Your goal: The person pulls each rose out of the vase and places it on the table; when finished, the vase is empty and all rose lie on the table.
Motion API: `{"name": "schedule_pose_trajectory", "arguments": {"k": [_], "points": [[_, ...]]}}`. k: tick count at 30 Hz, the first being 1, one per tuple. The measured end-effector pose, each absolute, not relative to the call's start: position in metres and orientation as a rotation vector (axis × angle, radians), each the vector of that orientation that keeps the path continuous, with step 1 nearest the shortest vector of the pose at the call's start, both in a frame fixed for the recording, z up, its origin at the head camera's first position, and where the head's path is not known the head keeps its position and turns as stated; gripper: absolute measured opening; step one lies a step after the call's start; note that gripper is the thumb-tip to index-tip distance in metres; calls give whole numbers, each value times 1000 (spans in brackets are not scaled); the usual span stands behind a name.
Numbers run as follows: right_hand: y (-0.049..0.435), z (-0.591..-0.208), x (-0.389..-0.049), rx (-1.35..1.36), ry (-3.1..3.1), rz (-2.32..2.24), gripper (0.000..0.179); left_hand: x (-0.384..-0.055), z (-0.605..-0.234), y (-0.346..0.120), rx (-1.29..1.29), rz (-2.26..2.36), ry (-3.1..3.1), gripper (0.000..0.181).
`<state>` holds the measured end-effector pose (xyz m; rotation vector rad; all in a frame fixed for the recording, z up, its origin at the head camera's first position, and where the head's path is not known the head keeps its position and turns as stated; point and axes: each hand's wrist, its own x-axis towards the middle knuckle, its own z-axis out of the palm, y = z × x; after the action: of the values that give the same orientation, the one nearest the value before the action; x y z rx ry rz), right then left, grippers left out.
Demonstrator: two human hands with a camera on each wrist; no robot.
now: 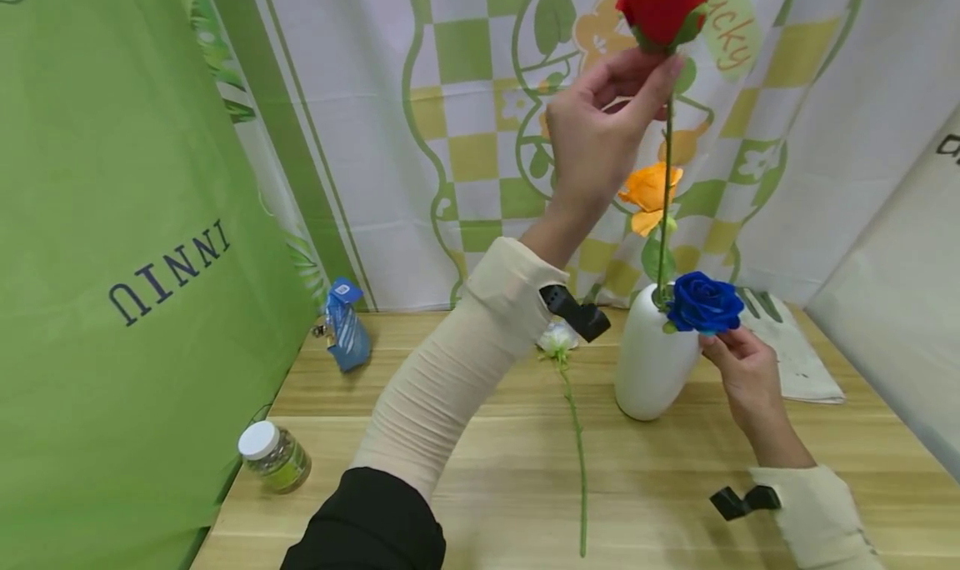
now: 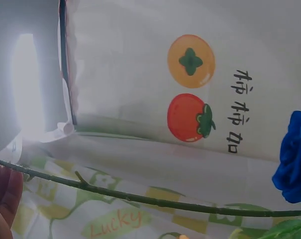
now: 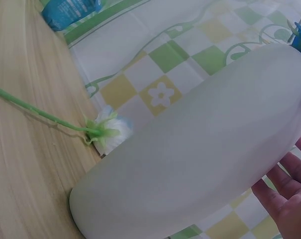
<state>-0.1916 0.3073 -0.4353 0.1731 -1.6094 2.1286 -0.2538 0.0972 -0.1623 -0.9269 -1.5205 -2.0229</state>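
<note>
High in the head view, my left hand (image 1: 600, 128) pinches the stem of a red rose (image 1: 663, 7) just below its bloom. The green stem (image 2: 155, 200) hangs down, its lower end inside the mouth of a white vase (image 1: 651, 366). My right hand (image 1: 750, 378) holds the upper right side of the vase; in the right wrist view its fingers (image 3: 287, 184) lie along the vase's far edge. A blue rose (image 1: 705, 303) leans over the rim, just above this hand. An orange rose (image 1: 651, 195) stands behind the red rose's stem.
A white rose (image 1: 558, 338) with a long stem lies on the wooden table (image 1: 495, 487). A white-lidded jar (image 1: 276, 456) and a blue packet (image 1: 347, 324) stand at left. A pale cloth or bag (image 1: 802, 362) lies behind the right hand. A patterned curtain (image 1: 480, 95) hangs at the back.
</note>
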Motion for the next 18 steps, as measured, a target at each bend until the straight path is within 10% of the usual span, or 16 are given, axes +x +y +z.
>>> {"name": "schedule_pose_trajectory", "arguments": {"k": [18], "points": [[311,-439,-194,178,-1610,2147,31,-267,-174,83,-694,-2195,-1744,21]]}}
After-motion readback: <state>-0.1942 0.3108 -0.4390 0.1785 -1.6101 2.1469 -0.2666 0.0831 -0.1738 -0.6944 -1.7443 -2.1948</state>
